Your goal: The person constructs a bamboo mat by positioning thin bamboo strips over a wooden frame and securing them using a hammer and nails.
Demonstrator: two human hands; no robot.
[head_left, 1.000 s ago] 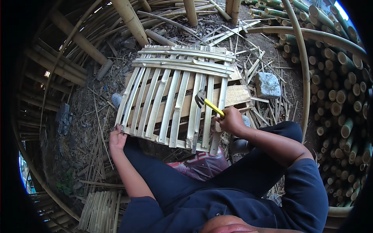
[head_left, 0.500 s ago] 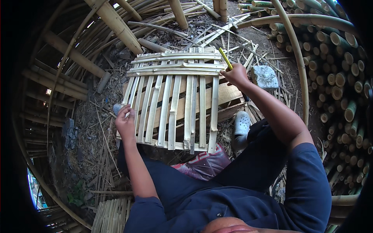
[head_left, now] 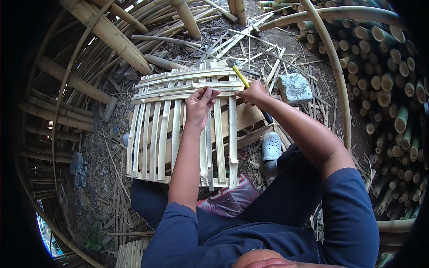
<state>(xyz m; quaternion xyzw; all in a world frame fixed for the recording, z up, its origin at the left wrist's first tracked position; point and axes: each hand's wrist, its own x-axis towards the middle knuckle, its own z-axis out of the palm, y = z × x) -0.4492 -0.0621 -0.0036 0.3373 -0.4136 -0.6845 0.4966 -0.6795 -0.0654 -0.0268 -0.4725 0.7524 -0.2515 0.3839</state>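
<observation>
In front of me lies a panel of split bamboo slats (head_left: pixel 163 129), with long slats running toward me and several cross strips (head_left: pixel 156 94) over their far ends. My right hand (head_left: pixel 253 93) is wrapped round a hammer (head_left: pixel 241 77) with a yellow handle and black lower grip. Its dark head points up and away, near the panel's far right corner. My left hand (head_left: pixel 202 103) hovers over the cross strips, right of the panel's middle, thumb and fingertips pinched together. Whatever is between those fingertips is too small to make out.
Wooden boards (head_left: pixel 243 117) show beneath the panel. A pale stone block (head_left: pixel 295 88) sits at the right, beyond my grey clog (head_left: pixel 271 146). Cut bamboo poles (head_left: pixel 384 80) are stacked far right. Bamboo offcuts (head_left: pixel 275 67) litter the ground; more slats (head_left: pixel 133 253) lie lower left.
My left hand has moved from the panel's left edge up and right to the cross strips, fingers pinched. The hammer's head has come into clearer view. The whole view has shifted slightly.
</observation>
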